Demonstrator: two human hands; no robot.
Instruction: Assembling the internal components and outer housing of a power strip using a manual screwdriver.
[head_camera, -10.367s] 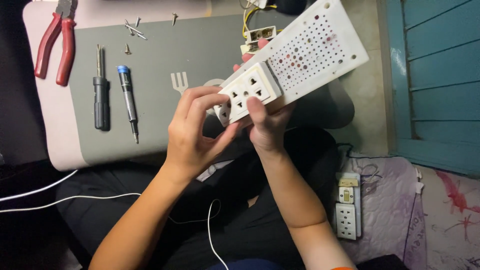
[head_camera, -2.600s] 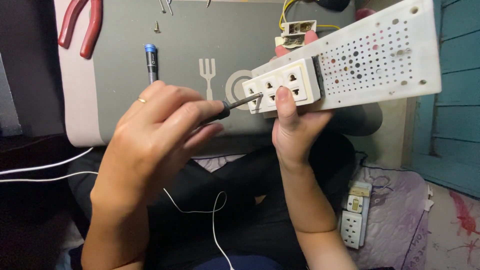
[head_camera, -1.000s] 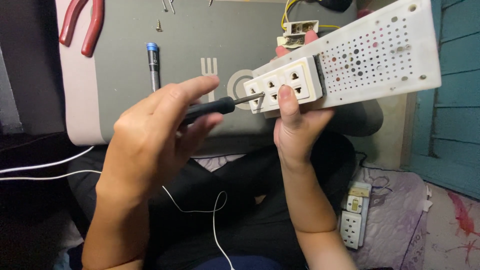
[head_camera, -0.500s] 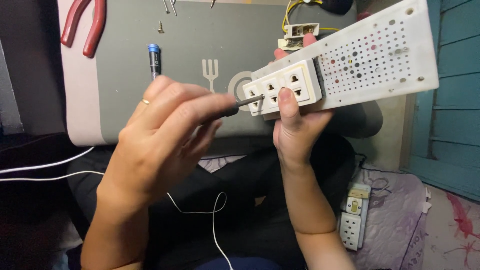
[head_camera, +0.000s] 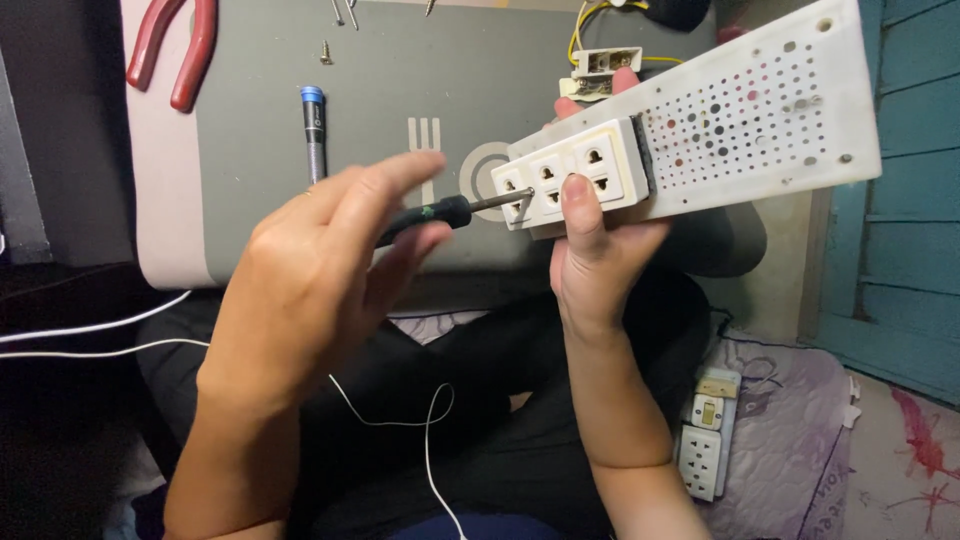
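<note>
Head view: left hand (head_camera: 320, 270) grasps a screwdriver (head_camera: 450, 212), tip at the socket block (head_camera: 570, 175) end; right hand (head_camera: 595, 265) grips the perforated board (head_camera: 760, 110). Block sits in place, fastening seems unfinished, loose screws (head_camera: 325, 52) remain

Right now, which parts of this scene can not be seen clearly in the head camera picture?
- Black-handled screwdriver: its grip is hidden under the left hand, head view.
- Screw at the white three-outlet socket block: too small, covered by the screwdriver tip.
- Red-handled pliers: jaws cut off by the top edge.
- Right hand: its fingers are hidden behind the white perforated board.
</note>
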